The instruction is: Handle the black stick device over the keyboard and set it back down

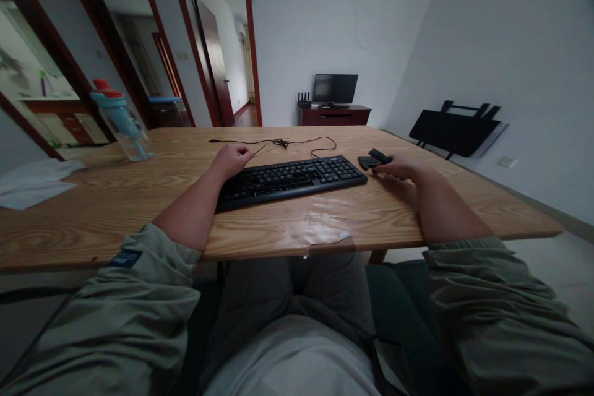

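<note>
Black keyboard [297, 178] lies on the wooden table [185, 223], slightly angled, keys up, between the two hands. Left hand [231, 161] is at the keyboard's far left corner, fingertips pinching a thin dark strand [260, 149] that points toward the bundled part of the cable; might be a piece of that cable, too fine to be sure. Right hand [403, 168] is just right of the keyboard, fingers curled at a small black oblong piece [379, 155]; cannot tell whether it is gripped or only touched. Flat dark piece [366, 162] lies on the table there, between keyboard and right hand. Black cable [320, 138] runs behind the keyboard, tied in a bundle midway, plug end at left. Clear tape on the near table edge, below the keyboard. Far left on the table: clear bottle [125, 127] with blue and red top, white paper [37, 182] nearer. Background: monitor [335, 88] on a dark red cabinet [334, 116], folded black table [455, 132] against the right wall.
</note>
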The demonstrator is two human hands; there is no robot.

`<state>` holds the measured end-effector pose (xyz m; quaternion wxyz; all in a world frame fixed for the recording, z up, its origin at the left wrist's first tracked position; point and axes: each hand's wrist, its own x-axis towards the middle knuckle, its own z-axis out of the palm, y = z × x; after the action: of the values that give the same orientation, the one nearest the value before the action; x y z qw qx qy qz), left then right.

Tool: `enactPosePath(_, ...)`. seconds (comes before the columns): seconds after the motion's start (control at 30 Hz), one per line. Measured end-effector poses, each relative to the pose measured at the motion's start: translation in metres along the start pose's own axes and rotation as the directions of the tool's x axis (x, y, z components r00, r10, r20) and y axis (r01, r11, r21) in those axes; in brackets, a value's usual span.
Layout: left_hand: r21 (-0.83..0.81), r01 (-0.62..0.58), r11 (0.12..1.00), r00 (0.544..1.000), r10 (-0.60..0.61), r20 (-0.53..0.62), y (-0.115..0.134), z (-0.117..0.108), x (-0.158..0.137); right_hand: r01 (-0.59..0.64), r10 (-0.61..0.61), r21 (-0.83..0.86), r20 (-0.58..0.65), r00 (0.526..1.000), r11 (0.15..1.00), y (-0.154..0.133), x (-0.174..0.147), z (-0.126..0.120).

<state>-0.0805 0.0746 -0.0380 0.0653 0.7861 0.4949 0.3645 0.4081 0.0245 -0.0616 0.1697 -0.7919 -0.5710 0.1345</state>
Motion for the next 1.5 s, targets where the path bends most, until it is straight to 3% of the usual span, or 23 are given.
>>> enactPosePath(0.13, 0.001, -0.005, 1.0, 1.0, 0.005, 0.01, 0.002, 0.0, -0.001, -0.081, 0.081, 0.014, 0.021, 0.997, 0.997, -0.011, -0.008, -0.003)
enactPosePath(0.43, -0.008, 0.004, 1.0, 1.0, -0.004, 0.009, 0.0, 0.001, 0.0, 0.013, -0.01, 0.022, -0.12, 0.993, 1.0, -0.015, -0.012, 0.007)
enactPosePath(0.67, -0.004, 0.013, 1.0, 1.0, -0.013, 0.012, 0.0, 0.0, 0.0, 0.0, 0.002, 0.014, -0.078, 0.997, 1.0, -0.014, -0.011, 0.006)
enactPosePath(1.2, 0.023, 0.028, 0.999, 1.0, -0.028, 0.009, -0.001, 0.003, 0.001, 0.026, -0.022, 0.033, -0.129, 0.991, 0.999, -0.009, -0.009, 0.01)
enactPosePath(1.33, 0.074, 0.006, 0.997, 1.0, -0.005, -0.003, 0.001, -0.009, 0.005, 0.088, -0.075, 0.059, -0.191, 0.979, 0.994, -0.012, -0.01, 0.006)
enactPosePath(1.43, 0.098, 0.002, 0.995, 0.998, 0.004, -0.061, -0.007, -0.03, 0.006, 0.257, -0.187, 0.153, -0.365, 0.912, 0.954, -0.028, -0.018, 0.002)
enactPosePath(1.5, 0.085, 0.041, 0.996, 0.994, -0.032, -0.101, -0.021, -0.045, 0.004, 0.389, -0.235, 0.295, -0.444, 0.865, 0.873, -0.047, -0.026, -0.001)
